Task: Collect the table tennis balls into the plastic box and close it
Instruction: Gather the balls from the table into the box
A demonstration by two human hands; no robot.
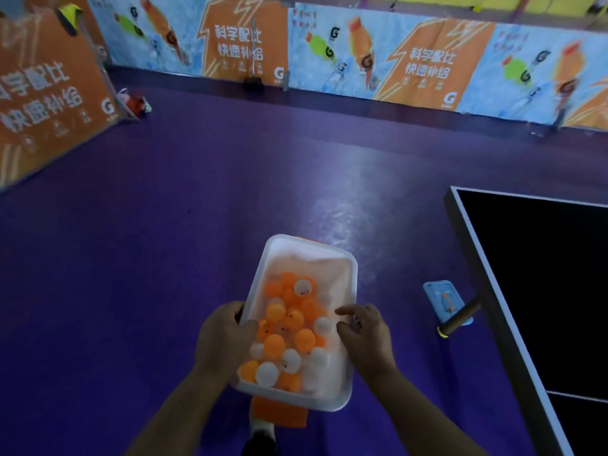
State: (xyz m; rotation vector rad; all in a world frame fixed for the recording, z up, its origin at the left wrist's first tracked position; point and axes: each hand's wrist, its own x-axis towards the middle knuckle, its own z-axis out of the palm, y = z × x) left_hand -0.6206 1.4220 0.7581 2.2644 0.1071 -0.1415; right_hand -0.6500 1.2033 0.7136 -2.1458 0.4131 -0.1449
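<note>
A translucent white plastic box (pixel 307 255) is held in front of me above the purple floor, its top uncovered. Inside lie several orange and white table tennis balls (pixel 289 330), heaped toward the near end. My left hand (pixel 222 337) grips the box's left rim, thumb over the edge. My right hand (pixel 365 337) rests against the right rim with fingers curled at the wall. A blue lid (pixel 444 299) with an orange clasp lies on the floor to the right, partly behind a table leg.
A black table tennis table (pixel 539 291) with a white edge line fills the right side; its leg (pixel 459 319) angles down near the lid. Orange and blue advert barriers (pixel 362 57) fence the far side and left. An orange cloth (pixel 279 413) shows under the box.
</note>
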